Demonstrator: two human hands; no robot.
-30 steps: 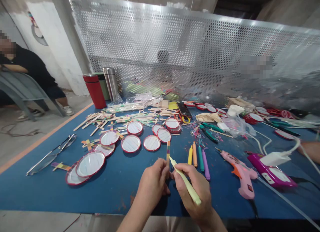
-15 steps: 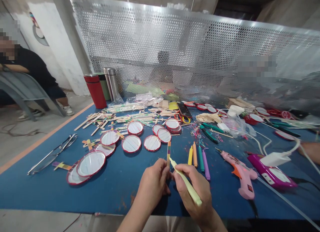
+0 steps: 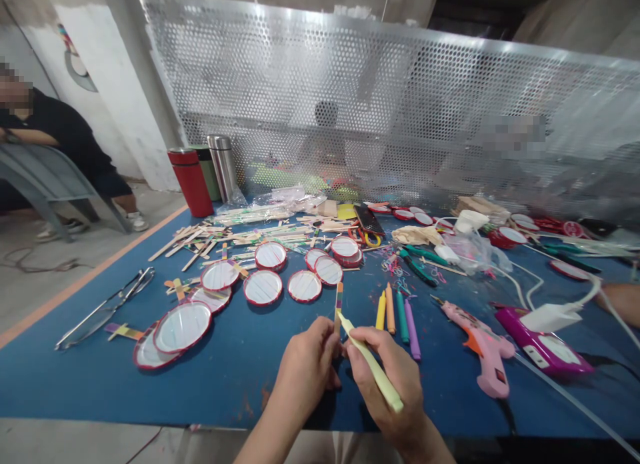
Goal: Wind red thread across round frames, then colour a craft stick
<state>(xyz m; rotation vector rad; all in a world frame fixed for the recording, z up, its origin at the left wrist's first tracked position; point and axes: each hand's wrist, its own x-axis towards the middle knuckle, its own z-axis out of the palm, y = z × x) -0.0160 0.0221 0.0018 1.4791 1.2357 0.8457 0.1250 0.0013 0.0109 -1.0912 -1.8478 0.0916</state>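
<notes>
Near the front edge of the blue table, my left hand [image 3: 311,357] pinches a small wooden stick [image 3: 339,297] upright; its upper part carries orange, green and purple bands. A light yellow-green marker [image 3: 379,373] is gripped in my right hand [image 3: 395,377], its tip touching the stick just below the coloured bands. The stick's lower end is hidden by my fingers. To the right lie a yellow marker [image 3: 381,311], an orange marker [image 3: 391,309], a teal marker [image 3: 402,319] and a purple marker [image 3: 412,331].
Round red-rimmed discs [image 3: 263,288] and loose wooden sticks [image 3: 200,241] spread over the left and middle. At right are a pink glue gun [image 3: 483,347], a purple power strip [image 3: 545,347] with cables, and another person's arm [image 3: 620,301]. A perforated metal panel [image 3: 300,84] stands behind.
</notes>
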